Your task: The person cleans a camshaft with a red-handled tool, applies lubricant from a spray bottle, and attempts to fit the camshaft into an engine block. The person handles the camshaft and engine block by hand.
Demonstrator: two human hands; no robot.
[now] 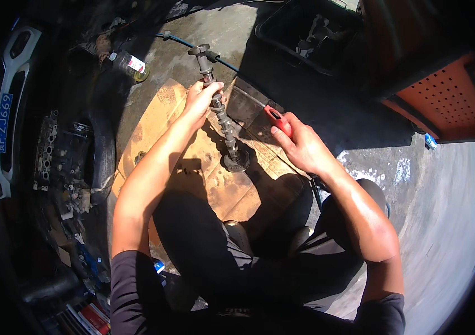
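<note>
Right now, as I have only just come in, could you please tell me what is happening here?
A seated or crouching person holds a metal camshaft by its upper part, with the left hand's grip closed around it. The right hand holds a red-handled tool beside it. The shaft's lower end is over stained cardboard; I cannot tell whether it rests there. A bottle of yellowish liquid is on the floor, beyond the left hand.

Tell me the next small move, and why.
Probably angle the red-handled tool toward the disc-ended half of the lobed metal shaft: that half is uncovered, the left grip holds the other half, and the tool, in the right grip, points forward-left instead.
</note>
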